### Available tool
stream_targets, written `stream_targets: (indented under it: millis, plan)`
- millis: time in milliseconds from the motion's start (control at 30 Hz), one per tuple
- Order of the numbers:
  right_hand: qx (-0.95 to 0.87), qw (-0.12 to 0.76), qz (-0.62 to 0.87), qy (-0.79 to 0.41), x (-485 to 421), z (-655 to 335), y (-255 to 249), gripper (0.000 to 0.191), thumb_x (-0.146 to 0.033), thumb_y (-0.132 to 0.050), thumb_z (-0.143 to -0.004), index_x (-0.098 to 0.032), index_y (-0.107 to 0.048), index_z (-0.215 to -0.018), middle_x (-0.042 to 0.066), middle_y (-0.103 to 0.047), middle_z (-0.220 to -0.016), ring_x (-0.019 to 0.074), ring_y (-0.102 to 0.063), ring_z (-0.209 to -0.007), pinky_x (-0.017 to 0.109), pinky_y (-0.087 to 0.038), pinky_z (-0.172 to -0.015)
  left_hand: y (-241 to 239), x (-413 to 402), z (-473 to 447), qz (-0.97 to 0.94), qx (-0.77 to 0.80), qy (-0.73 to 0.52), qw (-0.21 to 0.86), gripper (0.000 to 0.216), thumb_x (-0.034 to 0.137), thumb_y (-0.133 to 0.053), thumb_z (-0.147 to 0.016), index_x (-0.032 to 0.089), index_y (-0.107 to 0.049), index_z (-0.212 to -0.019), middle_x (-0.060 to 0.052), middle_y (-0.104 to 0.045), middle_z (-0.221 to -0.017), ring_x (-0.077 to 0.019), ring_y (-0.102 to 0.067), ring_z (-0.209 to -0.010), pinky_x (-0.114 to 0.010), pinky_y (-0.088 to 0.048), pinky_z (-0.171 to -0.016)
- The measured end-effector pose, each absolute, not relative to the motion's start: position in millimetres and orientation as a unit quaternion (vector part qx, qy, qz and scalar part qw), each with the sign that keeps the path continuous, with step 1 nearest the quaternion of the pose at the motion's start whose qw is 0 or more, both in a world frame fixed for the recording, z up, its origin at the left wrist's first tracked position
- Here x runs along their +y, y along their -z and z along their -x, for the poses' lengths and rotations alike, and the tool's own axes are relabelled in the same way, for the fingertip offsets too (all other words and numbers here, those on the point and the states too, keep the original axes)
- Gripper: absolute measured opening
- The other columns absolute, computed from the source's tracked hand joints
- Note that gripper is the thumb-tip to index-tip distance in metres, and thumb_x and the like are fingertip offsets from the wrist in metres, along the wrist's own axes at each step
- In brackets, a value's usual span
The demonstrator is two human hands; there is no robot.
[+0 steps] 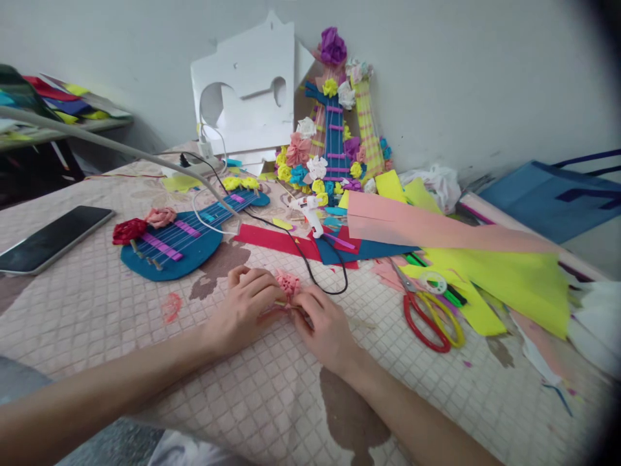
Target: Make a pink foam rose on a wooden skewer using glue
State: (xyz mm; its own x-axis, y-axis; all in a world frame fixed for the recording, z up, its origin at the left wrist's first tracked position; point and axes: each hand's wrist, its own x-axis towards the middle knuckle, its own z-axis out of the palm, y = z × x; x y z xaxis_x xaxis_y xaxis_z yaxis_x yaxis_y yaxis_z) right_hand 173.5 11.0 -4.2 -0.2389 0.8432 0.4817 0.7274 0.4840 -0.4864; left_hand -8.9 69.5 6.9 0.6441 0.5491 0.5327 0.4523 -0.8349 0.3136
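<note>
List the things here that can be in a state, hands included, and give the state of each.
Left hand: fingers bent, pinching the pink flower
Right hand: fingers bent, pinching it too
Pink flower: gathered, held
Phone: lying flat, screen dark
Scissors: lying down; blade gap unclear
Glue gun: set down, unheld
Front blue guitar: lying flat, strung
Rear blue guitar: upright, strung
White board: standing, holes cut through

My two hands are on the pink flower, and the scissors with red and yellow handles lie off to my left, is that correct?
No: the head view shows the red-and-yellow-handled scissors to your right, not left. Your left hand and right hand are indeed on the pink flower.
</note>
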Motion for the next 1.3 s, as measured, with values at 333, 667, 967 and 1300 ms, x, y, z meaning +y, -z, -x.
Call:
stream_targets:
  millis: [333,667,967,1300]
  plan:
    - [-0.781,0.366,0.501,-0.066,12,-174,2,0.011,-0.012,-0.046,-0.088,-0.019,-0.055,-0.089,0.005,-0.057,-0.088,0.0170,-0.058,-0.080,0.027,-0.048,-0.068,-7,68,3,-0.897,0.279,-0.335,0.069,0.004,0.020,-0.061,-0.087,0.024,-0.060,-0.088,0.002,-0.066,-0.088,-0.0188,-0.055,-0.095,-0.042,-0.024,-0.093]
    - [-0.777,0.364,0.511,-0.059,15,-177,2,0.012,-0.012,-0.046,-0.088,-0.019,-0.055,-0.091,0.005,-0.058,-0.089,0.0167,-0.058,-0.081,0.027,-0.049,-0.069,-9,67,1,-0.903,0.266,-0.333,0.054,0.011,0.024,-0.061,-0.087,0.023,-0.058,-0.097,0.000,-0.065,-0.095,-0.0203,-0.052,-0.100,-0.042,-0.027,-0.092]
    - [-0.771,0.352,0.528,-0.056,14,-181,-3,0.012,-0.014,-0.045,-0.088,-0.019,-0.056,-0.089,0.007,-0.060,-0.090,0.0173,-0.060,-0.082,0.027,-0.050,-0.069,-13,69,-7,-0.903,0.271,-0.332,0.031,0.012,0.014,-0.053,-0.088,0.023,-0.060,-0.092,0.000,-0.066,-0.091,-0.0195,-0.054,-0.098,-0.043,-0.024,-0.093]
    - [-0.779,0.329,0.532,-0.048,15,-187,-1,0.013,-0.013,-0.046,-0.088,-0.019,-0.057,-0.091,0.006,-0.059,-0.091,0.0178,-0.059,-0.085,0.028,-0.051,-0.070,-13,71,-10,-0.910,0.248,-0.332,-0.001,0.006,0.017,-0.055,-0.089,0.022,-0.058,-0.090,0.000,-0.067,-0.089,-0.0196,-0.056,-0.097,-0.044,-0.024,-0.094]
